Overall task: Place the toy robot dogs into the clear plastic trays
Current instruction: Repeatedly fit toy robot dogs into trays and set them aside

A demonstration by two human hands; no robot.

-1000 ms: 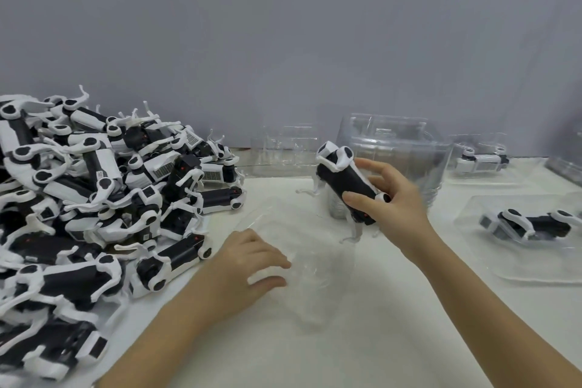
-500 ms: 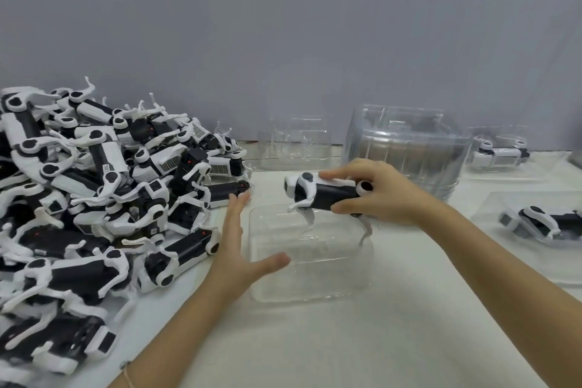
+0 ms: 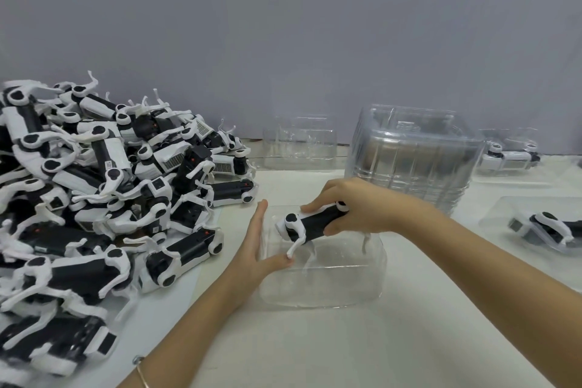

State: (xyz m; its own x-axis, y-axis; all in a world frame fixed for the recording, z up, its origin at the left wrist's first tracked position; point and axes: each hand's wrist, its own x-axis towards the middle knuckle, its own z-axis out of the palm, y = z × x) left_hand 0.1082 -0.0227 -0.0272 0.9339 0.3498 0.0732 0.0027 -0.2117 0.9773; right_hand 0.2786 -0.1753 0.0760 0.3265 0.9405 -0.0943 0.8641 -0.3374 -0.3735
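From the head camera we see two dogs already lying in packed trays (image 3: 500,214) on the right, and a big pile (image 3: 94,198) waiting on the left. Our right hand (image 3: 362,208) grips one toy robot dog (image 3: 315,225) just over the clear tray (image 3: 324,287). Our left hand (image 3: 258,249), fingers straight, braces the tray's left wall.

Single view, worn on the person's head. The camera looks forward and down across the white tabletop (image 3: 315,340) toward the grey wall (image 3: 283,25) behind it. Both forearms enter from the lower edge. The left hand (image 3: 255,249) and the right hand (image 3: 362,208), with a toy dog (image 3: 315,224) in its grip, lie near frame centre, close to the lens. Wide-angle field: a pile of toy dogs (image 3: 94,198) fills the left side, and a stack of clear trays (image 3: 415,154) stands right of centre, farther back.
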